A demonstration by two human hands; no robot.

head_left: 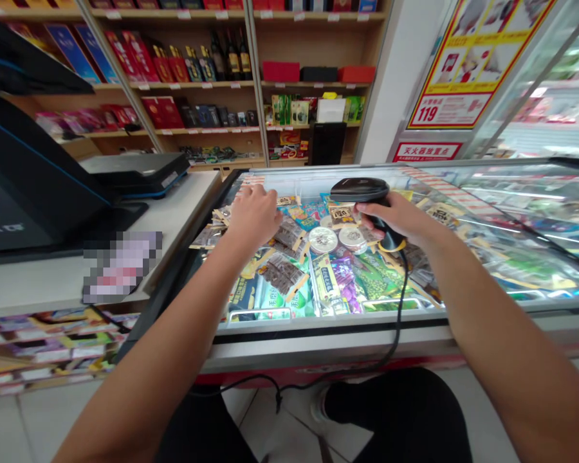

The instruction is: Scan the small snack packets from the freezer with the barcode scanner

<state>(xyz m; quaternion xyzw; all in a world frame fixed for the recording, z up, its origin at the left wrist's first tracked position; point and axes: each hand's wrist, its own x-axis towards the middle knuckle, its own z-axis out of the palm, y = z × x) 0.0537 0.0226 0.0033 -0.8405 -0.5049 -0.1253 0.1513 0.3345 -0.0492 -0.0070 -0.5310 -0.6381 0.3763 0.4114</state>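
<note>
**Scanner up, left hand down among the snack packets**

Your right hand [390, 215] is wrapped firmly round the grip of the black barcode scanner [361, 191], its head pointing across the glass-topped display case [328, 325]. The scanner's cable [399, 308] drops over the front edge of the case and trails toward the floor. Judged by the look of it, that's a rigid plastic body, light enough for one hand, and the handle is the place to hold it, just as you do now; mind the cord doesn't snag on the rim.

Your left hand [255, 215] lies knuckles-up on the heap of small snack packets [282, 273], fingers curled down into them. Whether it has actually pinched one, I cannot tell. Those packets look thin, light and crinkly, probably slick film, so an edge or corner should give the surest hold. Two round tins [338, 239] sit just beside the scanner hand. To your left stands the checkout terminal [24, 186] on the counter.
</note>
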